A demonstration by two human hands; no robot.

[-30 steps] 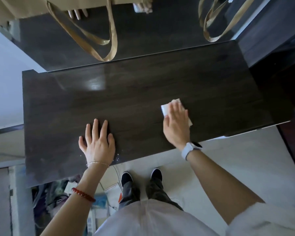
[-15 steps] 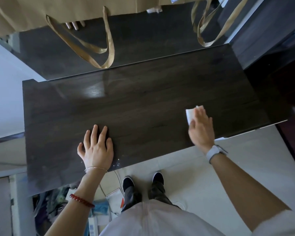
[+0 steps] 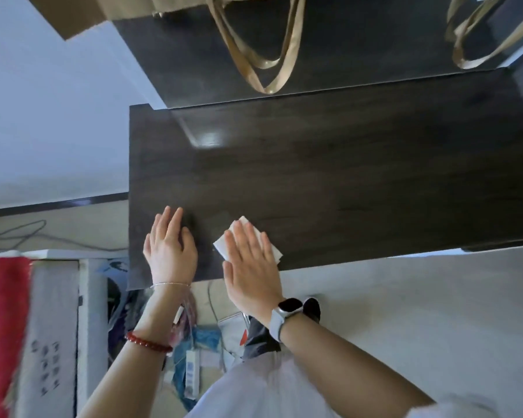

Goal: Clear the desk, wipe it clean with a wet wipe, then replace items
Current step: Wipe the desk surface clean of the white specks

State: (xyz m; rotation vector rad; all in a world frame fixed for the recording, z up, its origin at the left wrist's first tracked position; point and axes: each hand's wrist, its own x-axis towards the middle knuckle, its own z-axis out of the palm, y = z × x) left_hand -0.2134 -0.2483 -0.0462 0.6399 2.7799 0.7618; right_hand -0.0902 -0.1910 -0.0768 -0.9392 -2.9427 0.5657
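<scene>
While the wiping goes on, nothing but hands and cloth on the dark top. Nearest, at lower centre of the frame: right hand (image 3: 249, 268) laid flat, fingers straight, pressing the wipe (image 3: 224, 244) onto the desk (image 3: 360, 188) close to its near edge; white corners of the wipe poking out above and to both sides of the fingers. No curl round the wipe, only a flat press. Watch (image 3: 286, 315) on that wrist. Just beside it, to the left: left hand (image 3: 169, 250) also spread flat on the wood, holding nothing, apparently bracing near the desk's lower left corner. Bracelet (image 3: 148, 345) further down that forearm.

Below the desk, at lower left: floor clutter and a power strip (image 3: 192, 372).

Farther up: bare wood all across, with a bright sheen near upper centre, possibly dampness or only reflected light; cannot tell which. Beyond the back edge, at the top of the frame: paper bags with tan handles (image 3: 258, 58).

By judgement: clearing done, wiping under way with the wipe at the near left part, how much of the top is already covered unclear. Left to do: finishing the wipe and putting items back.
</scene>
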